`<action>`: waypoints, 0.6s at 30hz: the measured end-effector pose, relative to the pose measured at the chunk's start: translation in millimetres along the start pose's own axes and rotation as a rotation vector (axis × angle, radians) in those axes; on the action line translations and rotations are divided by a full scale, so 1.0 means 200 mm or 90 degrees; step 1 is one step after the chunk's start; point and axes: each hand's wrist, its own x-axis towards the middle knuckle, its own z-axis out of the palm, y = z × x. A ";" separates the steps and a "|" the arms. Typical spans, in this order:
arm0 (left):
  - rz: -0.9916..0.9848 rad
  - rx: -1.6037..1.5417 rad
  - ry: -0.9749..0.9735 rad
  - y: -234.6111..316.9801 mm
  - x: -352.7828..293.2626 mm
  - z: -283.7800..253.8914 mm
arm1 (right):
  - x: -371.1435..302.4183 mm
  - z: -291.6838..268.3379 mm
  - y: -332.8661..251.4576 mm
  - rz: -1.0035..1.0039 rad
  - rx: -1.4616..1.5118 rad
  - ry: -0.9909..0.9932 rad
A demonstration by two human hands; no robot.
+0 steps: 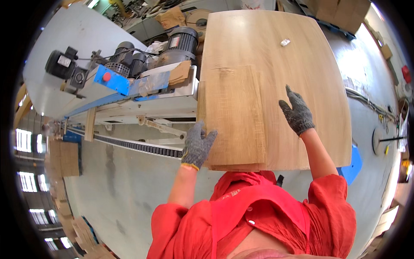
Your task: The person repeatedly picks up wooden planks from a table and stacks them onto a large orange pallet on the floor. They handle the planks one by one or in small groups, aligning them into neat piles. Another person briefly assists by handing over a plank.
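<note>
Before me a wide board with wood grain [302, 142] lies flat. On its left part rest smaller wood-grain panels, the top panel [235, 116] being long and narrow; at their left side another edge peeks out. My left hand [198, 144], in a grey knit glove, is at the panels' left edge near the front corner, thumb and fingers apart. Whether it touches the edge I cannot tell. Gloved the same way, my right hand [296, 112] is over the wide board to the right of the panels, holding nothing, thumb and fingers spread.
A small white item [285, 42] lies on the board's far part. To the left stands a machine with dark motors [181, 41], a blue control box with a red button [108, 77] and a toothed track [142, 144]. Cardboard boxes [340, 15] sit at the far right.
</note>
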 end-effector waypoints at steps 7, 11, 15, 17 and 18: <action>-0.104 -0.207 0.215 -0.16 -0.68 0.14 | 0.45 0.20 -0.29 -0.295 -0.096 0.038; -0.349 -0.410 0.166 -0.16 -0.95 0.39 | 0.85 0.33 -0.43 -0.251 -0.114 -0.114; -0.504 -0.724 0.126 -0.08 -1.03 0.58 | 1.11 0.42 -0.53 -0.185 -0.190 -0.336; -0.513 -0.927 0.140 0.01 -0.98 0.65 | 1.16 0.45 -0.56 -0.183 -0.206 -0.493; -0.499 -1.020 0.133 0.04 -0.90 0.68 | 1.17 0.44 -0.56 -0.185 -0.221 -0.571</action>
